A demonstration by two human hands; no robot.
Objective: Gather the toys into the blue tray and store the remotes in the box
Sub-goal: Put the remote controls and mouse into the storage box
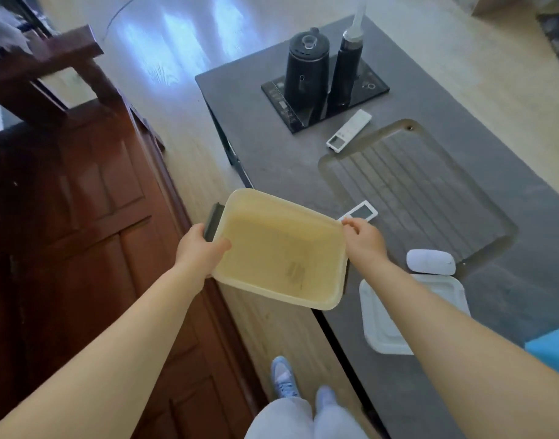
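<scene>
Over table edge, translucent rectangular plastic box (278,248), both hands

Dark table (271,153); remotes (348,130), lid (379,321), kettle base (374,87) on it

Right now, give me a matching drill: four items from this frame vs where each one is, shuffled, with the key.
Items
1. yellowish box
2. kettle
3. lid
4. far remote

Places
A. flat on the table near its front edge, beside the right forearm
B. held in both hands, the left hand and the right hand, partly over the floor
C. on the table between the black base and the grooved tray
D. standing on the black base at the far end

Pairs: 1-B, 2-D, 3-A, 4-C
</scene>
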